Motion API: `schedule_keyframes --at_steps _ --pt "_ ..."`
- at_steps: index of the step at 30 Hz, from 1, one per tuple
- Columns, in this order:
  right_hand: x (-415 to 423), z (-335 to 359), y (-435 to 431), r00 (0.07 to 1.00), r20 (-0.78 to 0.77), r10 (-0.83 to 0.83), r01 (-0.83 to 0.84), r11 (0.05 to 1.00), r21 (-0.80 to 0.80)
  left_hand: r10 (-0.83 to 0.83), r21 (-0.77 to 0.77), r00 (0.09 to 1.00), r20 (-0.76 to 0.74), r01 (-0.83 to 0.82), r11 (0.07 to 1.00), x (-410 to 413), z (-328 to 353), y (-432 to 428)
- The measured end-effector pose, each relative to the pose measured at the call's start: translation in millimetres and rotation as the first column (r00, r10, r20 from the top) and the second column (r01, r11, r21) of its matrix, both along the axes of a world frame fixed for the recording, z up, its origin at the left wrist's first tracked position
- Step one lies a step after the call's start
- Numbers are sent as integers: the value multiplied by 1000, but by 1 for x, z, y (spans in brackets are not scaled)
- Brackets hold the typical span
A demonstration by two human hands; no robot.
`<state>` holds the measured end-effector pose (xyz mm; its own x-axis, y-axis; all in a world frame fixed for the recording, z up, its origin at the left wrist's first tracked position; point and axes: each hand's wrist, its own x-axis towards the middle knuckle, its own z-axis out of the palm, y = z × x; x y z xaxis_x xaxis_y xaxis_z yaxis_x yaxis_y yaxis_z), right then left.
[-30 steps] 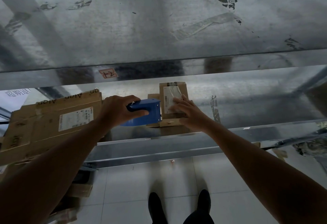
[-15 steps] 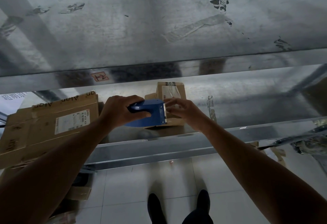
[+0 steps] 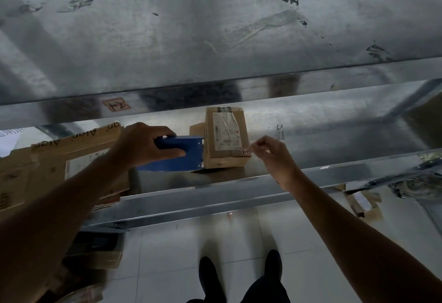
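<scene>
gripping dispenser (image 3: pixel 182 157) beside box (image 3: pixel 226 135), right hand (image 3: pixel 272 156) pinching tape (image 3: pixel 246 151)

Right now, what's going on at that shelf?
A person works on a small cardboard box standing on a metal shelf. The left hand grips a blue tape dispenser right beside the box's left side. The right hand pinches a small white label at the box's near right corner. A larger carton lies further left.

bare shelf (image 3: pixel 334 135) right of small parcel (image 3: pixel 224 140), large carton (image 3: pixel 71 156) crowding left, upper shelf (image 3: pixel 215 39) overhead
</scene>
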<state>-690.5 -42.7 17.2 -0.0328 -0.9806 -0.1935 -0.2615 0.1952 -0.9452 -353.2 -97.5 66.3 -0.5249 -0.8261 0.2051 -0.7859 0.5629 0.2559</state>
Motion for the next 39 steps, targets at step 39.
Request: schedule_keyframes --at_steps 39 --pt "9 -70 -6 723 -690 5 -75 995 -72 113 186 986 127 -135 973 -45 13 -1"
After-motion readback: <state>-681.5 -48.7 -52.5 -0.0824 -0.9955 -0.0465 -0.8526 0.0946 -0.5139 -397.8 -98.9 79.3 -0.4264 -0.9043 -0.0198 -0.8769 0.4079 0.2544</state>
